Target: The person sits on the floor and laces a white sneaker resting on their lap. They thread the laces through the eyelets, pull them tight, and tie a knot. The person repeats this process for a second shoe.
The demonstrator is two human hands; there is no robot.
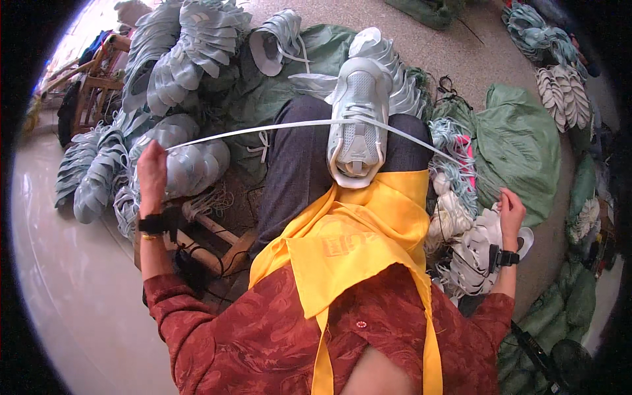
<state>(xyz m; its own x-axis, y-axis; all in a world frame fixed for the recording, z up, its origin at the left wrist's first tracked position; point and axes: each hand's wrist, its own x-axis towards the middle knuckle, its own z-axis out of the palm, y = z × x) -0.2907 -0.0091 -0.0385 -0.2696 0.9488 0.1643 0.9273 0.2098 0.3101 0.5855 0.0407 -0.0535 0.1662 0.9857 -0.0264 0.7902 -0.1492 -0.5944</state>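
A pale grey-white shoe upper point(361, 82) lies across my knees, its toe end pointing away from me. A white shoelace point(263, 127) passes through the eyelets at its middle, and both ends are stretched out wide to the sides. My left hand point(151, 170) is closed on one lace end, out at the left beside stacked grey shoe uppers point(187, 155). At the right, my right hand point(511, 209) pinches the other end near a green sack point(517, 151). Its fingers are bent together around the thin lace.
Long rows of nested pale uppers point(197, 46) lie at the far left. Bundles of laces point(454, 155) and white shoe pieces point(474, 257) sit by my right thigh. A wooden stool frame point(217, 243) stands at my left. My yellow apron point(349, 230) covers my lap.
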